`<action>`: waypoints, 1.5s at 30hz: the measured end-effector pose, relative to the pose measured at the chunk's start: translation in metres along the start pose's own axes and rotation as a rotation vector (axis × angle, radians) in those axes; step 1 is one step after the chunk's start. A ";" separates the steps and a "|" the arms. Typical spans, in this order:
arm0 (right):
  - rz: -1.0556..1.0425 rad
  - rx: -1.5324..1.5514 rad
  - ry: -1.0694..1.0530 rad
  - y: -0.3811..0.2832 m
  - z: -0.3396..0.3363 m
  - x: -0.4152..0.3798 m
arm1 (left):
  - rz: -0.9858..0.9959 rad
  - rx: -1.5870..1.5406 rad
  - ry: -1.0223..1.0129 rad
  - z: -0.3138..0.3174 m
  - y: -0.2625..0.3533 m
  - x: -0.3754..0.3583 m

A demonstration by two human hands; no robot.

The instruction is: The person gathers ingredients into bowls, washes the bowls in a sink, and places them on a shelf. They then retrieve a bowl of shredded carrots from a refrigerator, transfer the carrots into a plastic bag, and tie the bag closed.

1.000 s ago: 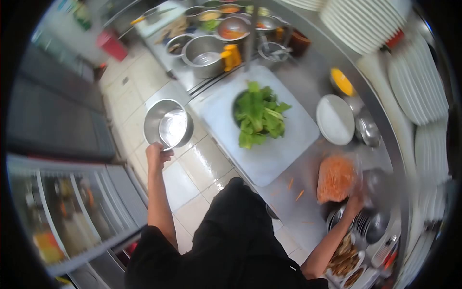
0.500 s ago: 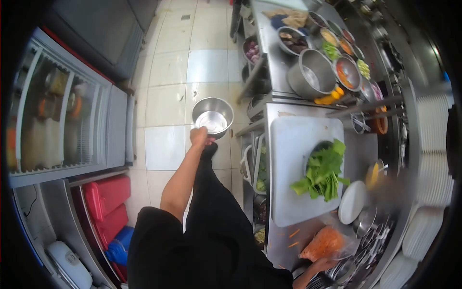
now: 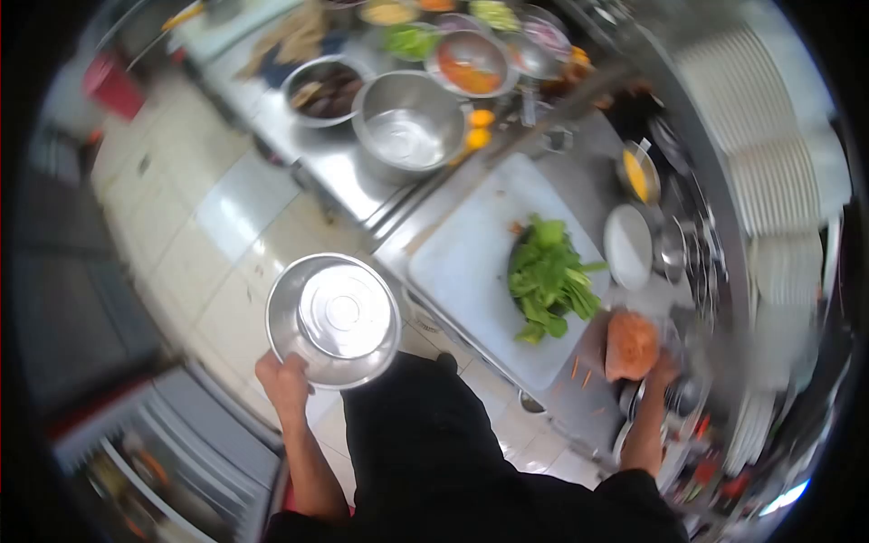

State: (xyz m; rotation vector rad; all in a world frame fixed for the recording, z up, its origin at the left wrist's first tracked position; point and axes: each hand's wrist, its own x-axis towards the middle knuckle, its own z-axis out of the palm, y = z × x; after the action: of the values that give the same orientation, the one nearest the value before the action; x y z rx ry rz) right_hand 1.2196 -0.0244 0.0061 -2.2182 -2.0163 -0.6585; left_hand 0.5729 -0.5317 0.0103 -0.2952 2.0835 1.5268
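An empty steel pot (image 3: 346,312) hangs over the floor, its rim gripped by my left hand (image 3: 285,380). My right hand (image 3: 665,369) is at the right side of a bag of shredded carrot (image 3: 632,346) on the steel counter; its fingers are partly hidden and blurred, closed at the bag's edge. Left of the bag, leafy greens (image 3: 552,285) rest in a dark bowl on a white cutting board (image 3: 462,244). A few carrot strips (image 3: 581,371) lie beside the board. Next to the greens stands a white oval dish (image 3: 628,246).
A large steel pot (image 3: 409,122) stands on the far counter near a bowl of dark pieces (image 3: 326,90) and a bowl of orange food (image 3: 471,65). Stacked white plates (image 3: 742,90) line the right. An open-fronted fridge (image 3: 172,462) is at lower left.
The view has turned and the counter appears closer. My left hand has brought the pot nearer and up. My right hand remains at the carrot bag.
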 end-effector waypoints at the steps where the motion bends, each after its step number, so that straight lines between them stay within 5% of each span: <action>1: -0.033 0.806 0.080 0.019 0.020 -0.002 | 0.037 0.028 -0.064 0.012 0.020 0.003; 2: -0.127 0.889 0.084 0.030 0.028 0.000 | 0.163 0.018 -0.120 0.029 0.037 0.000; 3: 0.229 0.998 0.001 -0.019 -0.032 -0.021 | 0.283 0.000 -0.178 0.044 0.050 -0.004; 5: 0.401 1.087 0.118 -0.060 -0.087 -0.051 | 0.291 0.028 -0.335 0.073 0.075 0.000; 13: 0.365 1.585 0.113 -0.115 -0.254 -0.140 | 0.259 0.187 -0.573 0.134 0.085 0.005; 15: 0.186 1.754 0.033 -0.120 -0.270 -0.171 | 0.862 0.273 -0.099 0.129 0.090 -0.040; 16: 0.163 1.739 -0.028 -0.122 -0.274 -0.187 | 0.890 0.289 -0.121 0.124 0.090 -0.060; 19: 0.095 1.762 -0.141 -0.154 -0.295 -0.237 | 0.359 0.084 -1.078 0.127 0.080 -0.134; 22: -0.319 1.670 -0.263 -0.162 -0.283 -0.281 | 0.089 0.158 -1.438 0.170 0.053 -0.207; 23: -0.434 1.588 -0.262 -0.167 -0.286 -0.290 | 0.094 0.175 -1.439 0.179 0.046 -0.216; 25: -0.334 1.653 -0.259 -0.178 -0.282 -0.316 | -0.005 0.606 -1.438 0.194 0.027 -0.229; 27: -0.300 1.656 -0.321 -0.168 -0.278 -0.332 | -0.029 0.562 -1.395 0.188 0.008 -0.221; 32: -0.066 1.558 -0.502 -0.142 -0.253 -0.360 | -0.217 0.039 -0.979 0.167 -0.026 -0.236; 35: -0.140 1.522 -0.607 -0.115 -0.227 -0.368 | -0.433 -0.210 -0.787 0.163 -0.045 -0.236; 36: -0.191 1.518 -0.415 -0.107 -0.211 -0.367 | -0.581 -0.307 -0.751 0.162 -0.055 -0.231; 37: -0.145 1.594 -0.408 -0.096 -0.180 -0.370 | -0.582 -0.302 -0.743 0.160 -0.068 -0.224; 39: -0.173 1.067 -0.118 -0.066 -0.128 -0.334 | -0.548 -0.238 -1.126 0.158 -0.091 -0.214; 40: -0.057 0.902 -0.090 -0.051 -0.107 -0.312 | -0.426 -0.059 -1.086 0.162 -0.096 -0.223; 45: 0.056 0.564 -0.107 -0.049 -0.031 -0.226 | -0.439 0.151 -1.035 0.196 -0.118 -0.210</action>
State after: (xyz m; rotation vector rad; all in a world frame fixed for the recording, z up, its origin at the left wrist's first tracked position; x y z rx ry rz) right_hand 1.1535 -0.2385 -0.0582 -1.9819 -1.8692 0.0447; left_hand 0.8605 -0.4173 -0.0157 0.0964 1.1850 0.9251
